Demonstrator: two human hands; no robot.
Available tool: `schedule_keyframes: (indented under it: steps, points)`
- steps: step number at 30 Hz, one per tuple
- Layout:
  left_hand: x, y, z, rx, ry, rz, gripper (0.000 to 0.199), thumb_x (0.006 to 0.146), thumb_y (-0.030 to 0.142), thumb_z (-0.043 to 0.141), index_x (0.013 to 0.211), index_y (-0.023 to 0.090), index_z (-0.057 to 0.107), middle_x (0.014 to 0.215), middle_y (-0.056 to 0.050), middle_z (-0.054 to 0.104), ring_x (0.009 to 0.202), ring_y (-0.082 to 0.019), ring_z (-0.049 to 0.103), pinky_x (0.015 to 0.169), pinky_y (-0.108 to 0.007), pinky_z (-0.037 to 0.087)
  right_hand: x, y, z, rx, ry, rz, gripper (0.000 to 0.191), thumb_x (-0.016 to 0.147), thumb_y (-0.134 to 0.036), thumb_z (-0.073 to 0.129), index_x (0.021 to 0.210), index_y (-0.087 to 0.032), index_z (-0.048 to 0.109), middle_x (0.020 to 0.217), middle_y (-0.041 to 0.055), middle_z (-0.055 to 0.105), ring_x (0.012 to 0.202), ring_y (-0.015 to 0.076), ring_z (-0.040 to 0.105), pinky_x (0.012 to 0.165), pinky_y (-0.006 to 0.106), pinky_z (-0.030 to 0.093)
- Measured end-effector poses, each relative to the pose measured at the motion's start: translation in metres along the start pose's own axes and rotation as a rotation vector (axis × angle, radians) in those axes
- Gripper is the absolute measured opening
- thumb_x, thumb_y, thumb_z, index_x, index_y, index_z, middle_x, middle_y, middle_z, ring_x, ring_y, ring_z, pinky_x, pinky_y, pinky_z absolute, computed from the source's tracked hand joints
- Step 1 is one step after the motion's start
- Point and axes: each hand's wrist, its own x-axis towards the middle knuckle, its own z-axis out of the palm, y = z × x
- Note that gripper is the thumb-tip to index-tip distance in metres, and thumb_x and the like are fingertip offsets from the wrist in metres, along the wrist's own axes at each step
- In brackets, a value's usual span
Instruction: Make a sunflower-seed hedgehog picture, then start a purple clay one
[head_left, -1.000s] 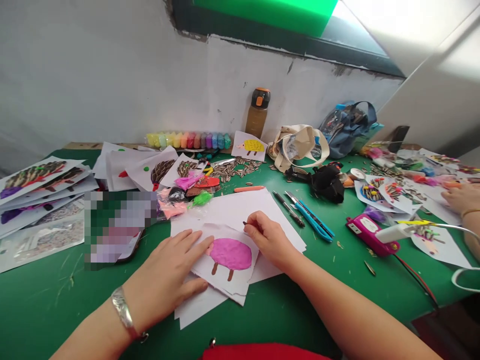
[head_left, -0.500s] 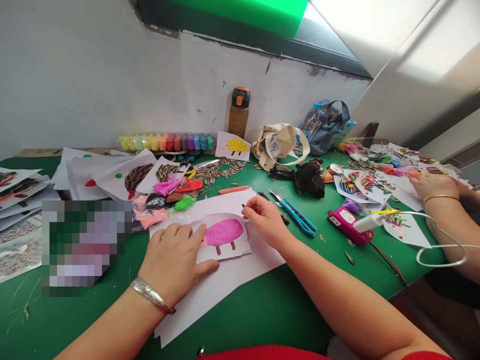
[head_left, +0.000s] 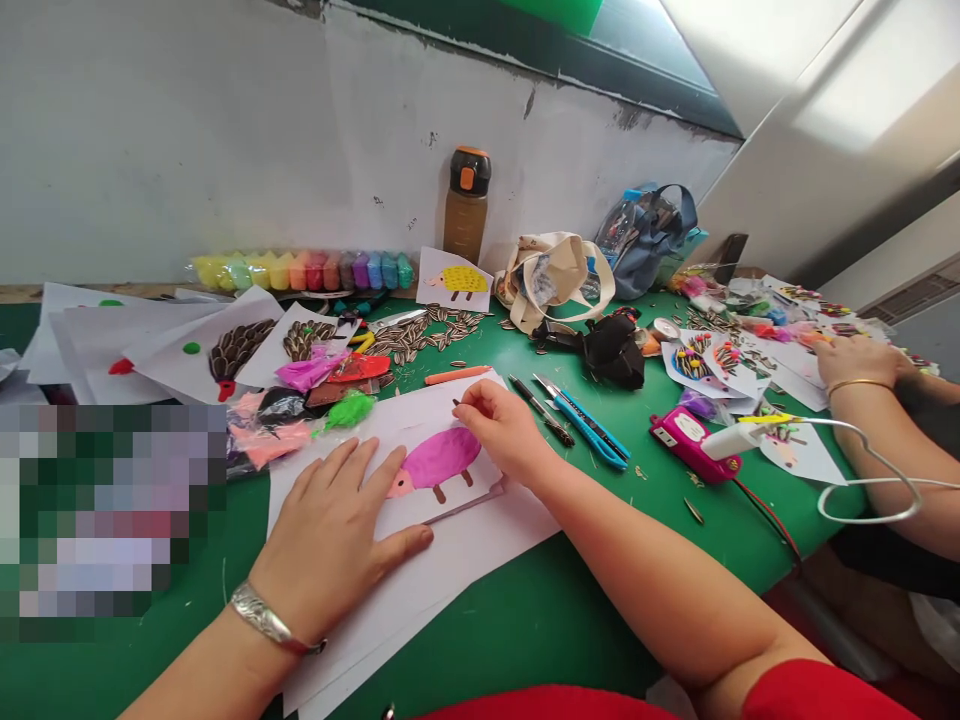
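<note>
A paper cutout of a hedgehog [head_left: 439,460] lies on loose white paper sheets [head_left: 480,560], with a pink clay body, a paler pink snout and brown legs. My left hand [head_left: 337,540] rests flat on the sheets, its fingers touching the cutout's lower left edge. Above the pink body, my right hand [head_left: 501,430] pinches a small dark sunflower seed [head_left: 455,403] between thumb and fingertips. The seed is not touching the clay. A silver bangle [head_left: 266,620] circles my left wrist.
Beyond the sheets lie clay packets [head_left: 349,370], a pile of sunflower seeds [head_left: 420,333] and blue-handled craft knives [head_left: 589,435]. A white glue gun [head_left: 724,440] lies by a pink device [head_left: 679,432]. A co-worker's hand [head_left: 859,362] works at the right. A pixelated patch [head_left: 105,520] covers the left.
The camera view has shifted left and tilted. The hedgehog cutout has turned slightly, and my right hand has moved over its pink body. My left hand stays flat beside the cutout.
</note>
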Motion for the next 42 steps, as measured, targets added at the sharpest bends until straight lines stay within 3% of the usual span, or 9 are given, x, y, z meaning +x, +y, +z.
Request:
schedule_keyframes:
  steps: [5, 10, 13, 21, 26, 31, 37, 42]
  points:
    - [-0.002, -0.005, 0.002, -0.036, -0.005, 0.009, 0.08, 0.078, 0.066, 0.059, 0.143, 0.02, 0.05, 0.149, -0.019, 0.046, 0.139, -0.042, 0.038, 0.112, -0.058, 0.032, -0.01, -0.006, -0.009, -0.062, 0.128, -0.149, 0.008, 0.088, -0.027, 0.052, 0.083, -0.023, 0.056, 0.082, -0.0003, 0.062, 0.079, 0.0161, 0.056, 0.075, 0.028, 0.043]
    - [-0.003, -0.007, 0.002, -0.034, -0.027, 0.013, 0.08, 0.078, 0.067, 0.059, 0.144, 0.022, 0.05, 0.15, -0.018, 0.045, 0.14, -0.041, 0.036, 0.112, -0.058, 0.031, -0.019, -0.008, -0.002, -0.13, -0.073, -0.29, 0.011, 0.089, -0.021, 0.049, 0.09, -0.022, 0.06, 0.084, 0.0005, 0.064, 0.077, 0.0144, 0.057, 0.074, 0.026, 0.044]
    - [-0.003, -0.008, 0.003, -0.035, -0.027, 0.016, 0.081, 0.077, 0.069, 0.059, 0.143, 0.022, 0.05, 0.151, -0.018, 0.045, 0.14, -0.041, 0.036, 0.112, -0.058, 0.031, -0.018, -0.005, 0.002, -0.18, -0.161, -0.256, 0.014, 0.089, -0.021, 0.049, 0.085, -0.022, 0.062, 0.08, -0.0006, 0.064, 0.073, 0.0134, 0.055, 0.069, 0.025, 0.042]
    - [-0.003, -0.008, -0.001, -0.025, -0.07, 0.002, 0.081, 0.08, 0.069, 0.055, 0.145, 0.02, 0.048, 0.152, -0.016, 0.044, 0.142, -0.039, 0.035, 0.114, -0.056, 0.03, -0.01, 0.006, 0.002, 0.012, -0.119, -0.026, 0.015, 0.084, -0.026, 0.055, 0.087, -0.021, 0.069, 0.079, -0.0013, 0.066, 0.072, 0.0135, 0.057, 0.065, 0.024, 0.043]
    - [-0.003, -0.007, -0.007, -0.044, -0.097, -0.004, 0.083, 0.079, 0.069, 0.057, 0.145, 0.02, 0.048, 0.153, -0.015, 0.042, 0.143, -0.038, 0.034, 0.115, -0.055, 0.03, -0.01, 0.007, 0.003, -0.009, -0.129, 0.005, 0.019, 0.083, -0.025, 0.054, 0.091, -0.021, 0.071, 0.084, -0.0002, 0.069, 0.074, 0.0145, 0.059, 0.067, 0.026, 0.045]
    - [-0.003, -0.006, -0.007, -0.063, -0.091, -0.005, 0.082, 0.077, 0.065, 0.062, 0.143, 0.018, 0.05, 0.152, -0.017, 0.044, 0.142, -0.039, 0.035, 0.115, -0.055, 0.031, -0.011, 0.004, 0.002, -0.016, -0.122, 0.055, 0.019, 0.081, -0.025, 0.055, 0.096, -0.022, 0.067, 0.077, -0.0015, 0.067, 0.07, 0.015, 0.058, 0.067, 0.028, 0.045]
    - [-0.003, -0.006, -0.005, -0.072, -0.06, 0.001, 0.078, 0.077, 0.062, 0.065, 0.14, 0.018, 0.053, 0.15, -0.018, 0.046, 0.141, -0.04, 0.036, 0.114, -0.057, 0.031, -0.012, 0.003, 0.001, -0.005, -0.099, -0.014, 0.012, 0.083, -0.025, 0.057, 0.088, -0.022, 0.067, 0.083, -0.0003, 0.069, 0.075, 0.0158, 0.061, 0.069, 0.029, 0.046]
    - [-0.005, -0.005, -0.004, -0.075, -0.056, 0.015, 0.079, 0.079, 0.068, 0.06, 0.14, 0.018, 0.053, 0.15, -0.019, 0.046, 0.14, -0.041, 0.036, 0.112, -0.059, 0.031, -0.019, -0.009, 0.006, -0.116, -0.087, -0.213, 0.014, 0.086, -0.019, 0.056, 0.089, -0.024, 0.07, 0.09, 0.0011, 0.072, 0.086, 0.0176, 0.062, 0.078, 0.031, 0.047]
